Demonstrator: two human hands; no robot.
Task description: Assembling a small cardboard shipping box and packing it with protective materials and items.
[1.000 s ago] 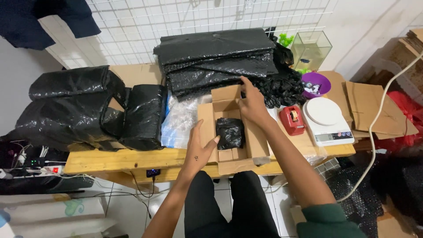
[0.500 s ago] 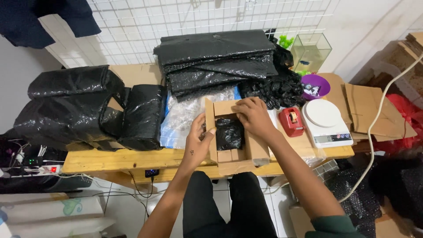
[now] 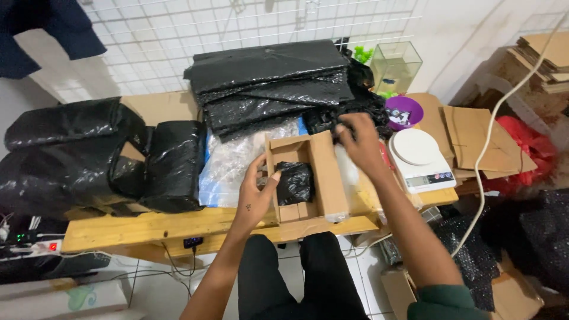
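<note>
An open brown cardboard box (image 3: 323, 178) lies on the wooden table (image 3: 148, 225) in front of me, with a small item wrapped in black plastic (image 3: 294, 182) inside it. My left hand (image 3: 256, 192) rests against the box's left wall, its thumb touching the black item. My right hand (image 3: 357, 142) reaches past the box's far right corner, fingers curled on a heap of black bubble wrap (image 3: 332, 115).
Folded black plastic sheets (image 3: 269, 83) lie at the back, bulky black bags (image 3: 83, 154) at left, clear plastic bags (image 3: 231, 160) beside the box. A white scale (image 3: 418, 157), purple bowl (image 3: 404, 111), glass tank (image 3: 396, 62) and flat cardboard (image 3: 474, 133) sit at right. A white cable (image 3: 492, 148) hangs there.
My right hand has left the box's top and moved back and right to the black bubble wrap. My left hand slid down along the box's left side. The view has shifted.
</note>
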